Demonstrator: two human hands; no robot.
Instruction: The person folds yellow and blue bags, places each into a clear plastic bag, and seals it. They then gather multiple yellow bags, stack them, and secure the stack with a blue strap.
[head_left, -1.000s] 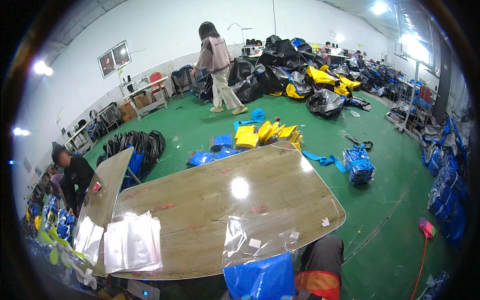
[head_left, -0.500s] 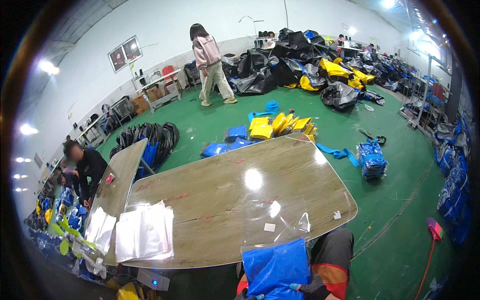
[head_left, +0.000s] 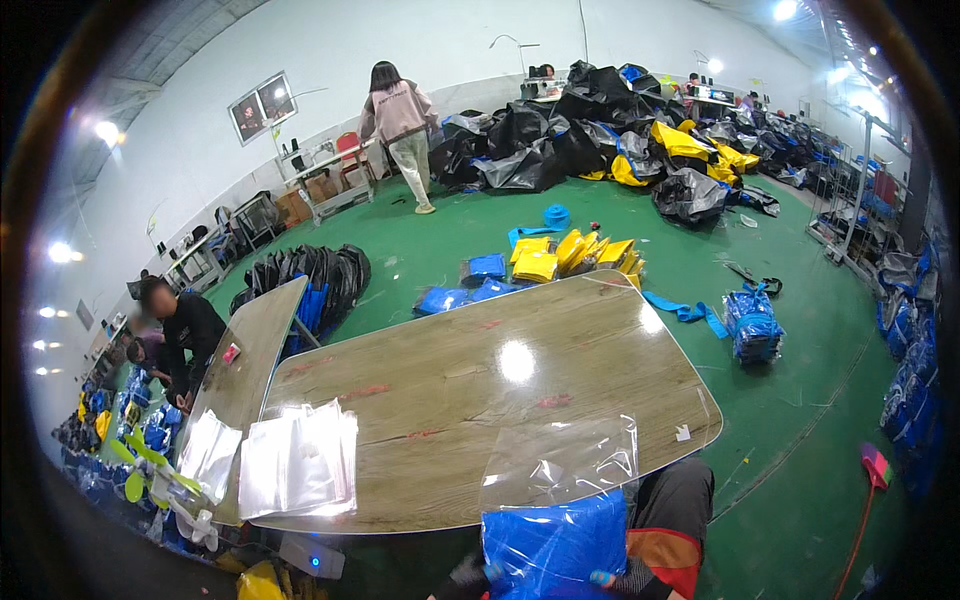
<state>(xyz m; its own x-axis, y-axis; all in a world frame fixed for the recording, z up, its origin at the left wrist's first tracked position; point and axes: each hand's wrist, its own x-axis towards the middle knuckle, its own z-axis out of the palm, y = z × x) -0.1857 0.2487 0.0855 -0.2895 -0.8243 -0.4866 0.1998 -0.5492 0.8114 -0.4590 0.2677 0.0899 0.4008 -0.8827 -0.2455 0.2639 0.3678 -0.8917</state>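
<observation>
- Since half a second ago, we see the blue pack (head_left: 555, 548) change from a rumpled shape to a flatter, squarer one, with bright streaks of film across its front.
- The white patches then showing through the clear sleeve (head_left: 560, 455) are no longer visible to us there; we judge the blue now sits settled inside the sleeve's near part, its far part bare.
- We find the pack at 6 o'clock in our view, just beyond the near edge of the surface (head_left: 450, 440); whether a lap bears it, we cannot tell.
- Pack and sleeve together run lengthwise from 6 to 12 o'clock, the sleeve's bare end pointing to 12 over the surface.
- Our left hand (head_left: 468, 575), dim at the pack's 8 o'clock, hides its grip; our right hand (head_left: 615, 580) has fingers against the pack's 4 o'clock side, how tightly we cannot tell.
</observation>
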